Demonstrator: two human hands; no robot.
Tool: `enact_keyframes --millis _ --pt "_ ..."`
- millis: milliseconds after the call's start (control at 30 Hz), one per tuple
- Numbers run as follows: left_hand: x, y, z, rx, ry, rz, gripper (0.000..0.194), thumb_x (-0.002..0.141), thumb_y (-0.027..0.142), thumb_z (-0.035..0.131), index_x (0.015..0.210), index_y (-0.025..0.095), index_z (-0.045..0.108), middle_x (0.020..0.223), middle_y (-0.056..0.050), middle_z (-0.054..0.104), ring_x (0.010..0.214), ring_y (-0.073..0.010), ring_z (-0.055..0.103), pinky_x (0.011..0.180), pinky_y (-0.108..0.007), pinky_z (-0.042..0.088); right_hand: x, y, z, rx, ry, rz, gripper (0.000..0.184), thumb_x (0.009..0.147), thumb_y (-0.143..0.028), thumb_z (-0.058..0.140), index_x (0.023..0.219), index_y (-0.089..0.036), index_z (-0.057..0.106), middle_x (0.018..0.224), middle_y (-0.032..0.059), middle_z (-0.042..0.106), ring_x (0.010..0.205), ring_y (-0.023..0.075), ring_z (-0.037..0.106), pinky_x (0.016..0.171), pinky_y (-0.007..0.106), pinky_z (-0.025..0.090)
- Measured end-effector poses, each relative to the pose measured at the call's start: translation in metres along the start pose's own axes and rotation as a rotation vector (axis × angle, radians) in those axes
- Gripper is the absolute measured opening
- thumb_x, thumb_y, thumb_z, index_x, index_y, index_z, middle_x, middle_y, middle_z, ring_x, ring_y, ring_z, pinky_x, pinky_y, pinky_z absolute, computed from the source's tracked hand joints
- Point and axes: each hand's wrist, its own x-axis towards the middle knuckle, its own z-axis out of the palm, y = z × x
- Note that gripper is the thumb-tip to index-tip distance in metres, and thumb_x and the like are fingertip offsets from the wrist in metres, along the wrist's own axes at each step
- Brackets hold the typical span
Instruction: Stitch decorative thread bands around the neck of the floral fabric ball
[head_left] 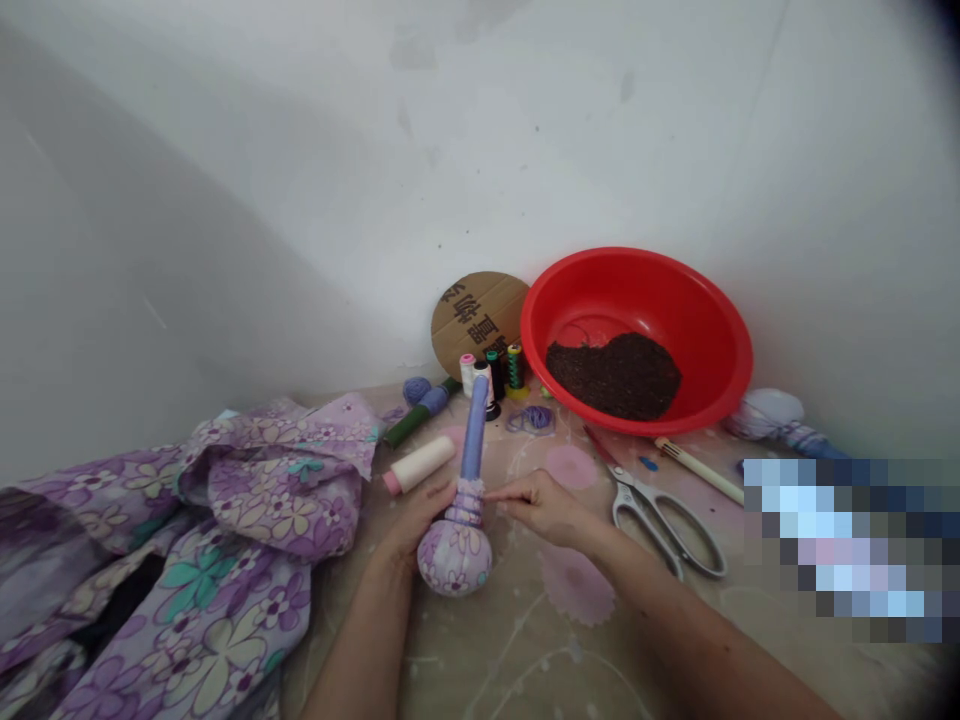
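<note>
Between the two hands, seen from the head, is the floral ball-ended stick [470, 490], its long axis running away from the person, ball nearest, handle leaning slightly right. The left hand [421, 515] is nearer, curled around the neck's left side; the right hand [544, 508] points its fingertips at the neck from the right. Left fingertips are hidden behind the stick; whether the right ones pinch thread, I cannot tell.

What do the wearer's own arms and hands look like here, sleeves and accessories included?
The left hand and right hand are both ungloved. The forearms are bare down to the picture's lower edge, with no sleeve, watch or bracelet showing. Small details such as nails are too blurred to tell.
</note>
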Motion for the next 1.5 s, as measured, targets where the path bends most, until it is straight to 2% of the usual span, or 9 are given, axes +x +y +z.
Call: enact_keyframes --millis 233,400,533,733,1000,1300,1500 --pt "0.001 -0.001 -0.002 -0.004 -0.031 0.001 0.038 0.059 0.035 0.079 0.085 0.01 0.067 0.071 -0.008 0.064 0.063 -0.0151 0.059 0.065 -0.029 0.049 0.002 0.007 0.001 -0.046 0.044 -0.028 0.029 0.078 -0.023 0.054 0.097 -0.019 0.074 0.071 0.0014 0.072 0.056 0.0123 0.054 0.05 0.021 0.037" --pt "-0.001 0.002 0.0 0.027 -0.053 0.013 0.038 0.058 0.037 0.079 0.081 0.01 0.067 0.071 -0.008 0.065 0.062 -0.0158 0.059 0.067 -0.031 0.049 0.004 0.015 0.001 -0.09 0.114 -0.043 0.025 0.078 -0.023 0.056 0.094 -0.019 0.075 0.076 0.0038 0.074 0.062 0.0151 0.061 0.058 0.024 0.044" --pt "-0.002 0.003 0.001 0.025 -0.061 0.015 0.037 0.058 0.036 0.08 0.079 0.008 0.067 0.068 -0.008 0.065 0.062 -0.0167 0.06 0.065 -0.031 0.048 0.005 0.017 -0.001 -0.122 0.108 -0.078 0.022 0.08 -0.026 0.055 0.088 -0.018 0.075 0.078 0.0041 0.074 0.067 0.0166 0.063 0.063 0.025 0.046" --pt "-0.001 0.002 0.001 -0.006 -0.035 -0.008 0.038 0.056 0.032 0.081 0.085 0.009 0.068 0.069 -0.007 0.066 0.064 -0.0162 0.06 0.063 -0.028 0.046 0.005 0.015 -0.003 -0.177 0.109 -0.123 0.02 0.083 -0.027 0.054 0.083 -0.018 0.072 0.077 0.0034 0.073 0.069 0.0157 0.063 0.065 0.024 0.045" --pt "-0.001 0.005 0.003 0.02 -0.078 -0.03 0.038 0.055 0.035 0.082 0.081 0.011 0.068 0.067 -0.004 0.064 0.064 -0.0132 0.058 0.063 -0.024 0.046 0.006 0.02 -0.002 -0.252 0.135 -0.184 0.02 0.085 -0.028 0.054 0.08 -0.018 0.071 0.074 0.0031 0.072 0.066 0.0143 0.063 0.063 0.022 0.045" --pt "-0.002 0.004 0.005 0.033 -0.064 -0.011 0.033 0.059 0.034 0.08 0.078 0.01 0.067 0.068 -0.005 0.064 0.062 -0.0131 0.058 0.063 -0.025 0.046 0.006 0.017 0.001 -0.293 0.172 -0.208 0.016 0.083 -0.023 0.055 0.078 -0.019 0.07 0.074 0.0024 0.072 0.066 0.0143 0.064 0.062 0.022 0.045" --pt "-0.001 0.004 0.003 0.032 -0.08 -0.007 0.037 0.058 0.035 0.08 0.084 0.01 0.07 0.071 -0.006 0.066 0.065 -0.013 0.058 0.064 -0.024 0.045 0.005 0.014 0.003 -0.282 0.182 -0.205 0.014 0.083 -0.021 0.056 0.079 -0.018 0.07 0.075 0.0024 0.072 0.068 0.0143 0.065 0.063 0.022 0.045"
